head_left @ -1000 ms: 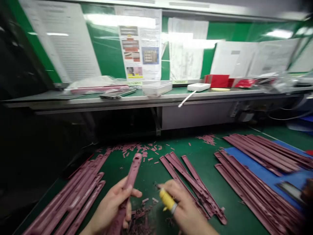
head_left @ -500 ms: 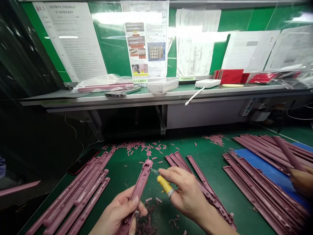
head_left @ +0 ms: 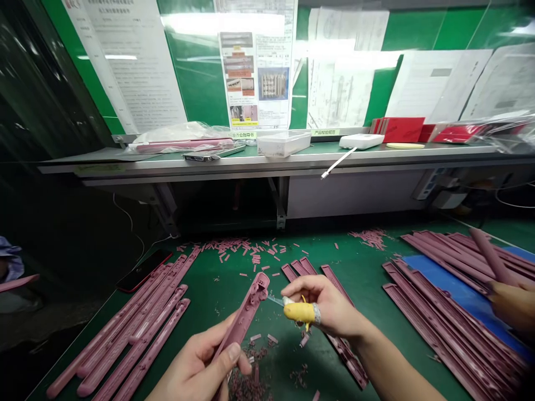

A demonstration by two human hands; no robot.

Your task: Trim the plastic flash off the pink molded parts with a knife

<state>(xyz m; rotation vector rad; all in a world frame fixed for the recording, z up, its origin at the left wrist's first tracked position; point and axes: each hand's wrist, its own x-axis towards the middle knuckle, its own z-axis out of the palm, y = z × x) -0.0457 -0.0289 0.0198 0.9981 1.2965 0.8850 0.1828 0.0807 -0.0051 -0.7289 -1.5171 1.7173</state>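
Left hand (head_left: 193, 370): fingers closed around the lower part of a pink moulded plastic rail (head_left: 243, 322), free end raised toward the frame centre. Right hand (head_left: 330, 306): fingers curled shut on a small blade (head_left: 275, 301), one finger sheathed in a yellow finger cot (head_left: 297, 313), metal ring (head_left: 317, 314) just behind it. Change over the last half second: right hand rotated, cot now nearly level, blade tip brought just beside the rail's raised end; contact not discernible. Pink plastic scraps (head_left: 246, 384) below the hands on the green counter (head_left: 292, 367). Stacked rails (head_left: 137, 328) at lower left; more rails on a blue mat (head_left: 443, 273) at right, near a co-worker's hand (head_left: 512, 303) at the right edge.
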